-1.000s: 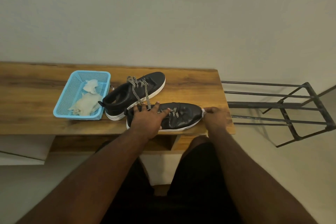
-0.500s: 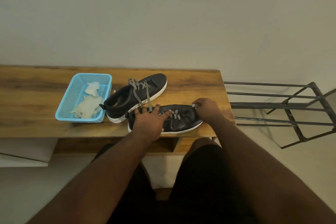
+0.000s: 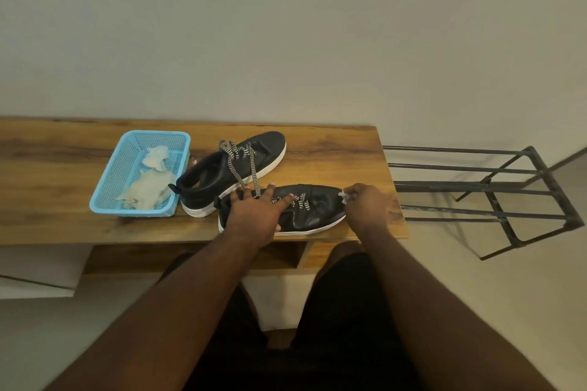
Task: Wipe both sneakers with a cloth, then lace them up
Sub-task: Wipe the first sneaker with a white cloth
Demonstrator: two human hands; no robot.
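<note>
The near sneaker [image 3: 313, 209] lies on its sole at the near right edge of the wooden table [image 3: 47, 174], toe pointing right; your left hand [image 3: 254, 216] rests on its heel end with fingers spread flat across the collar and laces, pinning it down; your right hand [image 3: 365, 203] is curled round a small white cloth [image 3: 344, 197] and presses it against the toe. You appear to be wiping this first shoe, so keep the left palm firm so the shoe cannot slide toward the table edge just beside it; draw the cloth in short strokes along the toe and down to the white sole rim; turn the cloth to a fresh face when it looks soiled, and work back toward the laces rather than scrubbing one spot; I judge the glossy upper will smear if you press too lightly. The far sneaker [image 3: 235, 168] sits just behind and to the left, its striped laces [image 3: 251, 168] hanging loose, one strand trailing toward your left fingers; mind you do not drag it. Count: two sneakers, both black with white soles; one cloth in hand; one blue basket [image 3: 108, 190] at the left, holding two pale crumpled cloths; one metal rack [image 3: 495, 190] off the right end.
</note>
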